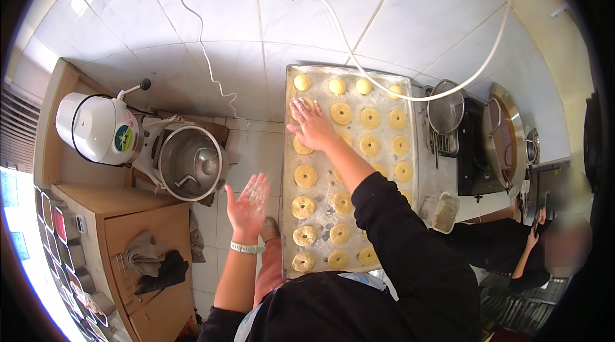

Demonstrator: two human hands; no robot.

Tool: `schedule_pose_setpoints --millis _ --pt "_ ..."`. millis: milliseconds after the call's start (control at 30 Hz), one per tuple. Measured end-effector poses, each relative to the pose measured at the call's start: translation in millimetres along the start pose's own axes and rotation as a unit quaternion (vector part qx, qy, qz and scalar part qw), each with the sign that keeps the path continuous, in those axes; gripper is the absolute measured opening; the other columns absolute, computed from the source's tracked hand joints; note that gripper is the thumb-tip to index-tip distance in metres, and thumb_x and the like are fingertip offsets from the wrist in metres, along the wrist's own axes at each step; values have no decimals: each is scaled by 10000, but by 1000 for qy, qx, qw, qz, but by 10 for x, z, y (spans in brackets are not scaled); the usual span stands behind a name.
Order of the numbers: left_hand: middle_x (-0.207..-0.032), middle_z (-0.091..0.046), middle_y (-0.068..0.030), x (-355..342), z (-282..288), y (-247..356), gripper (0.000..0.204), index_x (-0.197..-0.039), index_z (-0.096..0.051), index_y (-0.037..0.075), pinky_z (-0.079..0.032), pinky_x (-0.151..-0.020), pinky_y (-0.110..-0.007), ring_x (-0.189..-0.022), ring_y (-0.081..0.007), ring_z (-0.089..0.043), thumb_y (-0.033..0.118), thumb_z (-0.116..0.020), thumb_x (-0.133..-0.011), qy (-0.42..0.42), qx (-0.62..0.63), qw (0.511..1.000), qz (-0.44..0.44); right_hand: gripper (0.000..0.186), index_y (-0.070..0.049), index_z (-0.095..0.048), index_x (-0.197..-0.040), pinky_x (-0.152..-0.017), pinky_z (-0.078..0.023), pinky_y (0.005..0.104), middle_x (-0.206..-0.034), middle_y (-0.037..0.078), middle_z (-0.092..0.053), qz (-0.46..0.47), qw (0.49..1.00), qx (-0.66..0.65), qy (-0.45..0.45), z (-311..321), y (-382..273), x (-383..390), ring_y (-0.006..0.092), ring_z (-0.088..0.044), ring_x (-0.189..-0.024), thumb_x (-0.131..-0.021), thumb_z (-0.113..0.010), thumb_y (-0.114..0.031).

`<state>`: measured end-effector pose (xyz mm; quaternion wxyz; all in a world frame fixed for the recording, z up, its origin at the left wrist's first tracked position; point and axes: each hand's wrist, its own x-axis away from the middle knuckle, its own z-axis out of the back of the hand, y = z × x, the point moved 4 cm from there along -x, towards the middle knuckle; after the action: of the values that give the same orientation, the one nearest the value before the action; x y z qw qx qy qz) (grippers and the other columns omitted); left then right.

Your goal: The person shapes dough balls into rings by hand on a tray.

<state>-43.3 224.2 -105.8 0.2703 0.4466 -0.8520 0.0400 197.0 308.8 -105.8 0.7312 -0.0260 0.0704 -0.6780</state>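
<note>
A floured metal tray (415,150) bears rows of pale yellow dough rings (305,176). In its far row sit smooth round dough balls (337,86) without holes. My right hand (311,125) is open and palm down at the tray's far left, its fingers spread over a dough piece (298,102) that they partly cover. Whether it presses on the dough I cannot tell. Left of the tray, my left hand (248,206) is held open in the air, palm showing, with flour on the palm and fingers. My right forearm hides some rings in the middle.
At the left stands a white stand mixer (96,127) with a steel bowl (192,162), near a wooden cabinet (147,227). Right of the tray are a mesh strainer (445,108), a black stove (473,150) and a large round pan (506,130). Another person (535,246) is at the right.
</note>
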Motion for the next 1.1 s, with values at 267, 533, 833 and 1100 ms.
schedule_pose_setpoints --millis 267,533,833,1100 --pt "-1322 -411 -199 310 505 145 695 -1303 -310 -89 -335 -1039 -400 -1238 -301 -395 468 -432 -907 58 51 997 -22 607 -59 -174 -1418 -1105 -106 469 -1481 63 -179 -35 997 45 -49 -93 84 -55 205 -169 -1362 -947 -225 -440" --pt "-1307 -441 -174 336 496 234 599 -1282 -361 -62 -380 -1013 -394 -1219 -279 -428 407 -443 -919 60 56 996 -29 598 -74 -172 -1420 -1102 -118 477 -1466 79 -221 5 998 57 -19 -123 40 -13 207 -215 -1348 -936 -276 -410" --pt "-1277 -476 -165 363 513 269 549 -1272 -379 -58 -393 -1004 -389 -1202 -280 -450 360 -455 -923 56 72 995 -32 306 -104 -600 -1051 -949 -314 422 -1143 51 -515 -84 986 -103 104 189 386 -24 224 -487 -1063 -745 -593 -102" --pt "-1233 -510 -162 415 613 291 538 -1252 -408 -56 -390 -995 -387 -1157 -287 -484 367 -446 -923 81 75 993 -41 208 -167 -661 -928 -932 -313 409 -1045 19 -519 -48 995 -8 85 304 285 -31 192 -450 -1072 -731 -621 -113"
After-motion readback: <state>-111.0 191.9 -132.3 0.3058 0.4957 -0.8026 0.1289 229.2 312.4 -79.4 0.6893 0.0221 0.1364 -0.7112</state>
